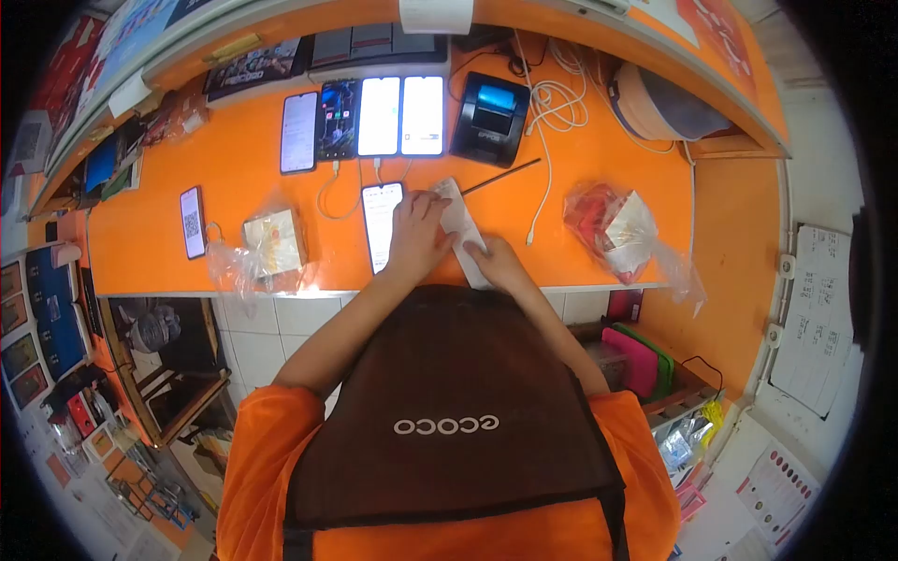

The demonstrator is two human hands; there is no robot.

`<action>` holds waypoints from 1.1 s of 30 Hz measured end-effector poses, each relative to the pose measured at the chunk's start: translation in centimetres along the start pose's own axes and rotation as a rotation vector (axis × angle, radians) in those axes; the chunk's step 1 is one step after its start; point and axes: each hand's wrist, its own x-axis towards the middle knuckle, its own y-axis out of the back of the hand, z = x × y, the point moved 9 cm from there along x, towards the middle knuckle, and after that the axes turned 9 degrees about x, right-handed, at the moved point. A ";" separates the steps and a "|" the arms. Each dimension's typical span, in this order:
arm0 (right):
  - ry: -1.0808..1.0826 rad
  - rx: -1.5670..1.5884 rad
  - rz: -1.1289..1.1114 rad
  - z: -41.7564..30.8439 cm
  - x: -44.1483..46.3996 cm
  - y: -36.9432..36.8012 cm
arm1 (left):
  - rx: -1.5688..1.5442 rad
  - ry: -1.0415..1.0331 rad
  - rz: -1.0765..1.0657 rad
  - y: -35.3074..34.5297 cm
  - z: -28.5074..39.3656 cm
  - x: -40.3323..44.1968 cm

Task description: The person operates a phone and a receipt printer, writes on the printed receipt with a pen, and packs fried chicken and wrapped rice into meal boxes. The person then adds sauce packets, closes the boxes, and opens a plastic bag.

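A long white paper slip [462, 224] slants across the orange counter [524, 201] in front of me. My left hand [423, 227] rests on its upper left side, fingers bent over the paper. At its lower right edge, my right hand [496, 262] pinches the slip with thumb and fingers. A lit phone [379, 224] lies just left of my left hand, partly covered by it. Beyond the slip is a thin dark stick [503, 175], and behind that stands a black receipt printer [489, 122].
Several lit phones [379, 117] line the back. A small phone [193, 222] and a bagged box [276, 245] lie left; a bag with red contents [613, 229] lies right. White cables [559, 107] curl near the printer. A shelf edge [281, 44] overhangs the counter's back.
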 end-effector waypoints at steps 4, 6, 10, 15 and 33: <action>0.065 -0.219 0.199 -3.6 1.6 3.2 | 0.099 0.061 -0.052 -2.4 -1.9 -1.6; 0.219 -0.376 0.378 -6.5 2.4 6.2 | 0.112 0.077 -0.047 -2.2 -2.2 -1.9; 0.559 -0.523 0.427 -8.1 4.8 9.3 | 0.125 0.131 -0.053 -1.6 -2.0 -1.6; 0.565 -0.633 0.266 -7.7 4.9 9.9 | 0.166 0.143 -0.080 -2.1 -2.3 -1.7; -0.001 -0.137 0.171 -2.7 -0.9 3.0 | 0.175 0.090 -0.087 -2.5 -1.8 -1.8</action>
